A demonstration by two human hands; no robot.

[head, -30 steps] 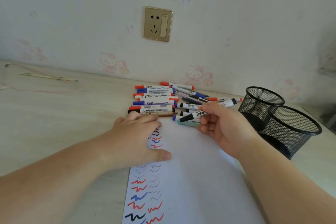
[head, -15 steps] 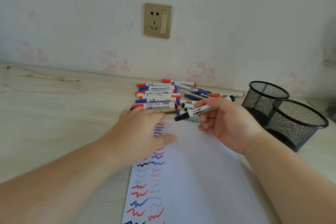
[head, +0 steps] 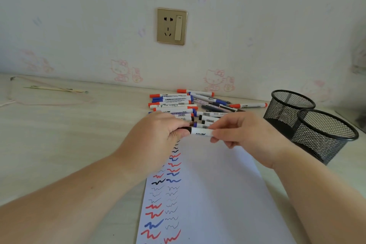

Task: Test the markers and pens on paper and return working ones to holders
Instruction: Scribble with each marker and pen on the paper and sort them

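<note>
Both hands hold one white whiteboard marker with a black cap, level above the top of the paper. My left hand pinches the black cap end. My right hand grips the white barrel. Below them lies a white sheet of paper with two columns of red, blue and black squiggles along its left side. Behind the hands a pile of markers and pens with red, blue and black caps lies on the desk. Two black mesh holders stand at the right; nothing shows inside them.
The pale wooden desk runs to a wall with a brass socket. A thin stick and a cord lie at the far left. Something dark sits at the right edge behind the holders.
My left hand lifted off the paper and took hold of the marker's black cap. My right hand brought the marker down and toward the middle.
</note>
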